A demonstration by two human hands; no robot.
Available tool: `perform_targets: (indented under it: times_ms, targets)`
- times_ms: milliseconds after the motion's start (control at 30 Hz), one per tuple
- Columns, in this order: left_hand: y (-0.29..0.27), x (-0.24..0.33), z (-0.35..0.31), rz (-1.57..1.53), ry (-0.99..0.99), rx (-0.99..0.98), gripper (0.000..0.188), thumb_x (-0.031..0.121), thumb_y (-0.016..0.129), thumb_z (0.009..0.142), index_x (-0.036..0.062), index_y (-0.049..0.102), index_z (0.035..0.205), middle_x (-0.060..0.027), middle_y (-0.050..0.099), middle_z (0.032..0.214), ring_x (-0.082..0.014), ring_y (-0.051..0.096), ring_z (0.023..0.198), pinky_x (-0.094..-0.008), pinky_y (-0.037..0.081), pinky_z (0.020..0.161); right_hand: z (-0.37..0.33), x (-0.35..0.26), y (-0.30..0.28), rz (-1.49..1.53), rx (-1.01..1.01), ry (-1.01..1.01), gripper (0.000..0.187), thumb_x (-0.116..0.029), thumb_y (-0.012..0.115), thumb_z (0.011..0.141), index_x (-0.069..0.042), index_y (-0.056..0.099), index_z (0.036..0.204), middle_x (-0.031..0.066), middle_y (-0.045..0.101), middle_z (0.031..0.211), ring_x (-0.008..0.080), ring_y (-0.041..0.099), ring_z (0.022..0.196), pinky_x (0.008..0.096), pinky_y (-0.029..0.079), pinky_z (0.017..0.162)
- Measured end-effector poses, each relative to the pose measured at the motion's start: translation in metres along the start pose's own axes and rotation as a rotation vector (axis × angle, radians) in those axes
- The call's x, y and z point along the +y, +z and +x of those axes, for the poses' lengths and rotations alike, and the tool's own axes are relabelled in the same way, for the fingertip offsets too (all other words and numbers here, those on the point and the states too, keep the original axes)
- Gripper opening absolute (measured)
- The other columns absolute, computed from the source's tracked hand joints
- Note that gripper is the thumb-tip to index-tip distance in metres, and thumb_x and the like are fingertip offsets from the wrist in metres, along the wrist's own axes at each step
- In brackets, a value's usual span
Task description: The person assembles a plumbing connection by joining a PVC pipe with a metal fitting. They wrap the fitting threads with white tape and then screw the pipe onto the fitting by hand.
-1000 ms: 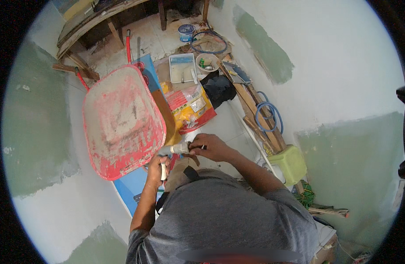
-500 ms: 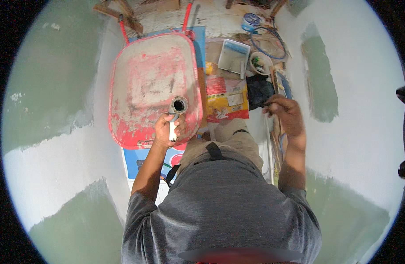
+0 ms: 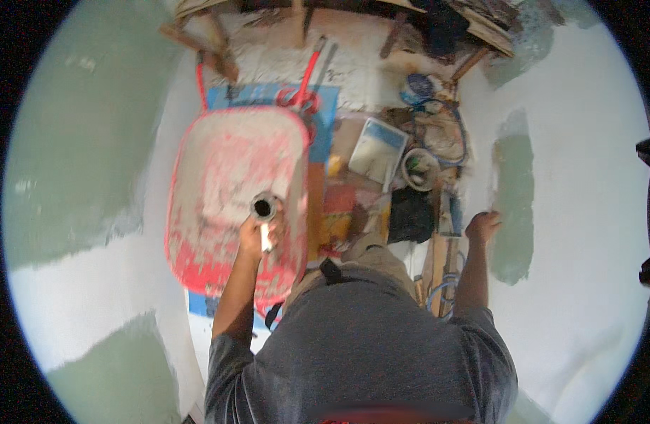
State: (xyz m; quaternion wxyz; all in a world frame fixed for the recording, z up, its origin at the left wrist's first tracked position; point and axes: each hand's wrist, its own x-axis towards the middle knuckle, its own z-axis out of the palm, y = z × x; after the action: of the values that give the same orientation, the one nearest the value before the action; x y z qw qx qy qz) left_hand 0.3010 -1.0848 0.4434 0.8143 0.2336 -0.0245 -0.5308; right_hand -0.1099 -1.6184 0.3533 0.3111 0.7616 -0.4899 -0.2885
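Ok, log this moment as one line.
left hand: holds white-handled tool, round opening facing camera | right hand: by green wall patch, contact unclear | red wheelbarrow: beyond tool

The tool point(image 3: 263, 200) had a white handle point(image 3: 266, 239) and a grey ring around a black hole. The barrow point(image 3: 233, 162) was red, smeared with dull grey-brown. The wall point(image 3: 572, 212) was white with green patches point(image 3: 514, 212). The shirt point(image 3: 381, 339) was dark grey, the pants point(image 3: 374, 261) tan.
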Motion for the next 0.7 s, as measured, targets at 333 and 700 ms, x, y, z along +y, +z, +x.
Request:
perform_targets:
  times_ms: [333, 700]
  targets:
    - [0.031, -0.003, 0.100, 0.028, 0.055, 0.450, 0.028, 0.023, 0.062, 0.093, 0.0105, 0.060, 0.119, 0.0007, 0.052, 0.071, -0.0116, 0.047, 0.053, -0.0262, 0.043, 0.046, 0.055, -0.066, 0.039, 1.038, -0.492, -0.290, 0.099, -0.050, 0.075, 0.091, 0.004, 0.031, 0.160, 0.0313, 0.068, 0.127, 0.0458, 0.066, 0.121, 0.0504, 0.053, 0.102]
    - [0.000, 0.067, 0.236, 0.011, 0.157, 0.605, 0.019, 0.024, 0.064, 0.096, 0.0103, 0.062, 0.109, 0.0016, 0.053, 0.070, -0.0119, 0.048, 0.053, -0.0271, 0.044, 0.045, 0.199, -0.119, -0.135, 1.129, -0.034, -0.482, 0.093, -0.040, 0.074, 0.094, -0.006, 0.025, 0.165, 0.0317, 0.069, 0.122, 0.0473, 0.067, 0.114, 0.0542, 0.054, 0.095]
